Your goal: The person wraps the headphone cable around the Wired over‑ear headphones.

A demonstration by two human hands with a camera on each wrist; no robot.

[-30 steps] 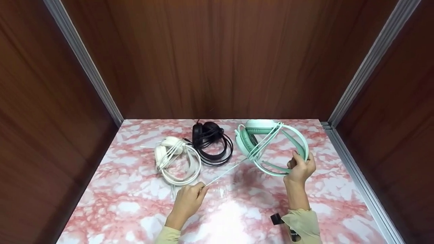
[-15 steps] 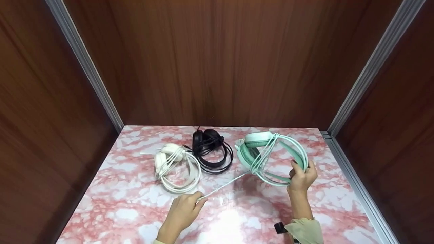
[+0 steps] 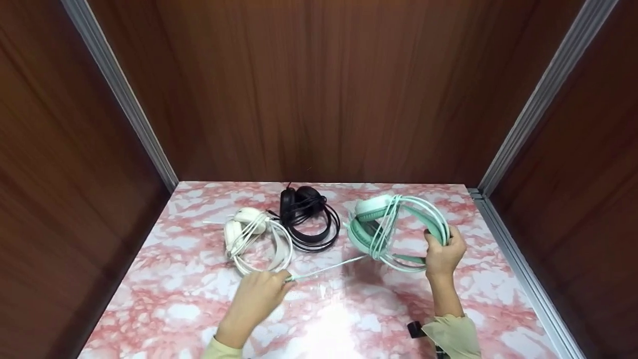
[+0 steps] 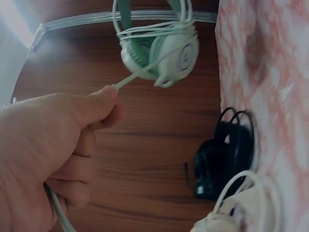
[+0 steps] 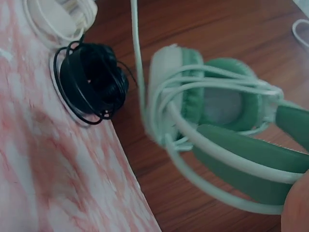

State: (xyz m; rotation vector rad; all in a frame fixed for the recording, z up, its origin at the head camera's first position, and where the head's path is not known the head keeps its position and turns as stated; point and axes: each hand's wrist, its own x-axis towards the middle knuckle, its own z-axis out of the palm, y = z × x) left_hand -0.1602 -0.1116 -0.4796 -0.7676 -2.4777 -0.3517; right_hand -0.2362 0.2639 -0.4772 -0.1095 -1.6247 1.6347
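Note:
My right hand (image 3: 445, 253) grips the headband of a mint-green pair of headphones (image 3: 366, 234), held up over the table. Several turns of their pale cable are wound across the ear cups. From these turns a length of cable (image 3: 329, 268) runs taut to my left hand (image 3: 257, 295), which pinches it between thumb and forefinger. In the left wrist view more cable (image 4: 59, 211) comes out below the curled fingers of that hand. White headphones (image 3: 279, 249) lie just beyond the left hand, with their own cable wrapped round them.
Black headphones (image 3: 311, 238), cable wound round them, lie behind and right of the white pair. The table (image 3: 164, 279) has a red and white marbled top. Brown wood-grain panels (image 3: 309, 99) with metal edge strips (image 3: 528, 284) enclose it at the back and both sides.
My left hand has drawn the cable a little to the left. The green headphones have turned slightly in my right hand, which has hardly moved. The head view has shifted a little.

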